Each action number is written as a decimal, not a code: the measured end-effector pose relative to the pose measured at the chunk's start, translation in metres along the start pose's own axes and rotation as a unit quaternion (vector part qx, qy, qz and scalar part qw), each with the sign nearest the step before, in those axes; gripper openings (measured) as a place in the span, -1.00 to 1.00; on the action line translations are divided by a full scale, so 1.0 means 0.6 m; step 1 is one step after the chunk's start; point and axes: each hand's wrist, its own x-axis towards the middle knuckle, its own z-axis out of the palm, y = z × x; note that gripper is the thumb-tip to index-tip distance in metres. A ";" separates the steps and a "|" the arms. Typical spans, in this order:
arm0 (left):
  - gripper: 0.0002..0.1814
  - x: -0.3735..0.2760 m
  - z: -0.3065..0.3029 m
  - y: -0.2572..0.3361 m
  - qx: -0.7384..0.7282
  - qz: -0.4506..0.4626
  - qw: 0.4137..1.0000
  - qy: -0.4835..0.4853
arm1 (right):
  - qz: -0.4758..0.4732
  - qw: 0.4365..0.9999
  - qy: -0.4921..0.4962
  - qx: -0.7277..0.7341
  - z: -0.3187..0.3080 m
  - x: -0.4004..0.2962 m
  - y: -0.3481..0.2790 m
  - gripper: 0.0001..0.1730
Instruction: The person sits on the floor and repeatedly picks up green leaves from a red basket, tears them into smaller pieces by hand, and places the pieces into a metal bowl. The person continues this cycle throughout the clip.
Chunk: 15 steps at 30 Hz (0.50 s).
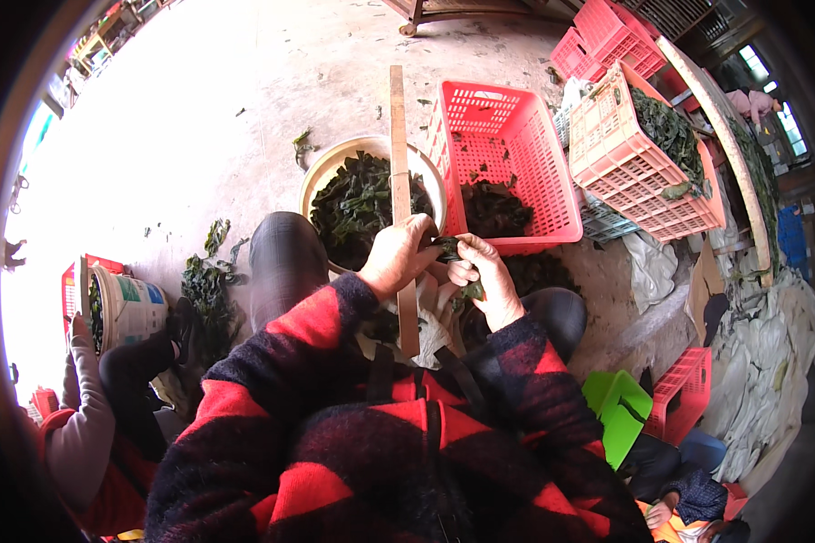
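Between my two hands, just right of an upright-looking wooden slat point(399, 149), is a small dark green bundle of seaweed point(448, 249). My left hand point(401, 252) pinches its left end, with the wrist lying over the slat. My right hand point(483, 275) grips the other side, and a green piece hangs below its fingers. Beyond my hands stands a round basin point(318, 173) heaped with dark seaweed point(353, 203); the slat crosses over it. Right of the basin, a red perforated plastic crate point(550, 170) holds a small dark pile of seaweed.
A pink crate point(625, 156) full of seaweed sits at the right on other crates. Seaweed point(204, 305) lies on the floor at left, near a white bucket point(136, 309) and a seated person point(85, 434). A green plastic container point(611, 414) and another person are at lower right.
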 end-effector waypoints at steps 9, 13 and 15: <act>-0.78 -0.006 0.008 0.003 0.136 0.189 0.968 0.089 | 0.008 0.986 0.060 -0.157 -0.006 0.007 0.005 -0.84; -0.85 -0.008 0.002 -0.012 0.125 0.111 0.983 0.072 | -0.001 0.962 0.072 -0.264 -0.010 0.000 -0.012 -0.78; -0.83 -0.010 -0.007 -0.021 0.044 0.037 0.995 0.081 | 0.002 0.958 0.088 -0.271 -0.015 -0.006 -0.026 -0.81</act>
